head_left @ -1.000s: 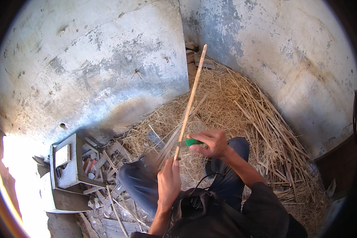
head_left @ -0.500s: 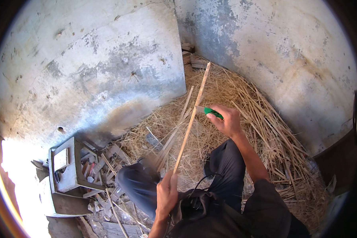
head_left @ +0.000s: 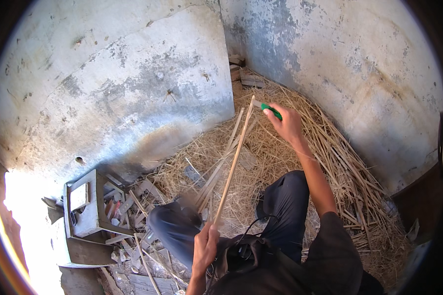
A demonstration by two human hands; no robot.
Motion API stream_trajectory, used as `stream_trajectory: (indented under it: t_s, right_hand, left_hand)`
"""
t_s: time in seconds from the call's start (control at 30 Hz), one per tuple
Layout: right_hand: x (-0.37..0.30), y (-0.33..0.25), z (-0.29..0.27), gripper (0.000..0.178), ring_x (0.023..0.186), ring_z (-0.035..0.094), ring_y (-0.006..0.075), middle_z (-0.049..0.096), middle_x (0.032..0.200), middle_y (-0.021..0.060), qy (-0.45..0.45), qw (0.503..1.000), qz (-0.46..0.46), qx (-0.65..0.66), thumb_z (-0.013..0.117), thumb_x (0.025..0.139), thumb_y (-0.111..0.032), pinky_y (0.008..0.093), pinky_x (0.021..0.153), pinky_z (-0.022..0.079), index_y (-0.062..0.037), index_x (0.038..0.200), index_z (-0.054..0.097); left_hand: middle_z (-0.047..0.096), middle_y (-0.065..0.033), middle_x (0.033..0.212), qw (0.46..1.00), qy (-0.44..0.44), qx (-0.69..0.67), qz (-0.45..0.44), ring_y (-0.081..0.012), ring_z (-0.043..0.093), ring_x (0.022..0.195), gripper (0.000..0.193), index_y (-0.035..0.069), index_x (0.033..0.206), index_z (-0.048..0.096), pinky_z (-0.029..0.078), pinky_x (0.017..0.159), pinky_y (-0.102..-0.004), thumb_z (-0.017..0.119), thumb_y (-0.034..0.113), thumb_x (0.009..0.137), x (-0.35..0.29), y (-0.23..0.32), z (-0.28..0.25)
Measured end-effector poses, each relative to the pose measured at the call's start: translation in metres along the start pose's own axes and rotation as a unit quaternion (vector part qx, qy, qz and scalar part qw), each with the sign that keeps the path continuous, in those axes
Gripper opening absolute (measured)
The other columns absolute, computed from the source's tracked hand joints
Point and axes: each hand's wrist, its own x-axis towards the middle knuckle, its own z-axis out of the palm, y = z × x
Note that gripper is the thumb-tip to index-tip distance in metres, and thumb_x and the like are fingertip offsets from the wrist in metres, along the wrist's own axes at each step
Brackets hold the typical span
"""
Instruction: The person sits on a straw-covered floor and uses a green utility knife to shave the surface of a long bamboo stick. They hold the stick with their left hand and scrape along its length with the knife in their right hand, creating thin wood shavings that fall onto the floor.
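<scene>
A long, thin wooden strip (head_left: 235, 160) slants up and away from my lap. My left hand (head_left: 205, 246) is closed around its near end. In my right hand (head_left: 286, 120) is a green-handled knife (head_left: 271, 111), gripped with the arm stretched forward. Its short blade points left and meets the strip close to the far tip. Several other pale strips (head_left: 214, 178) lie on the shavings just left of the held one.
Shavings (head_left: 275, 142) cover the floor around my bent legs. A heap of long strips (head_left: 339, 167) lies along the right wall (head_left: 339, 64). At left a box-like wooden frame (head_left: 91, 209) stands among rubble, below a stained pale panel (head_left: 133, 88).
My right hand and the knife have slid away from me along the strip, from about its upper third to near the far tip. The left hand keeps its hold near my lap.
</scene>
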Motion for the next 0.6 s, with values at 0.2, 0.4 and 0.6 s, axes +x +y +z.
stream_trajectory:
  t_s: [0.2,0.4,0.6]
  right_hand:
    - [0.006,0.022,-0.003,0.059,0.045,0.044,0.0103,0.053,0.057,-0.0024,-0.049,0.99,0.132,-0.012,0.054,0.11,-0.06,0.0308,0.044,0.032,-0.0074,0.115,0.08]
    - [-0.032,-0.03,0.0,0.052,0.049,0.047,0.0088,0.059,0.064,-0.0032,-0.128,0.98,0.087,0.128,0.058,0.108,-0.059,0.0284,0.045,0.036,-0.0109,0.11,0.079]
    - [-0.073,-0.129,-0.016,0.041,0.061,0.068,0.0167,0.071,0.077,0.0017,-0.15,0.967,-0.061,0.194,0.069,0.102,-0.053,0.0337,0.052,0.05,-0.0125,0.103,0.078]
  left_hand:
    - [0.044,0.0046,0.075,0.985,-0.033,-0.139,-0.099,-0.0052,0.04,0.065,0.044,0.001,0.116,0.066,0.035,0.056,-0.0237,0.044,0.04,0.118,0.0,-0.009,-0.012]
    - [0.043,0.0053,0.074,0.97,-0.056,-0.202,-0.12,-0.0038,0.039,0.06,0.053,0.001,0.123,0.063,0.033,0.052,-0.0215,0.039,0.048,0.118,0.01,0.0,-0.012]
    - [0.043,0.0055,0.073,0.969,-0.075,-0.226,-0.071,-0.0031,0.038,0.057,0.056,-0.001,0.126,0.063,0.033,0.051,-0.0208,0.037,0.048,0.119,0.023,0.023,-0.004]
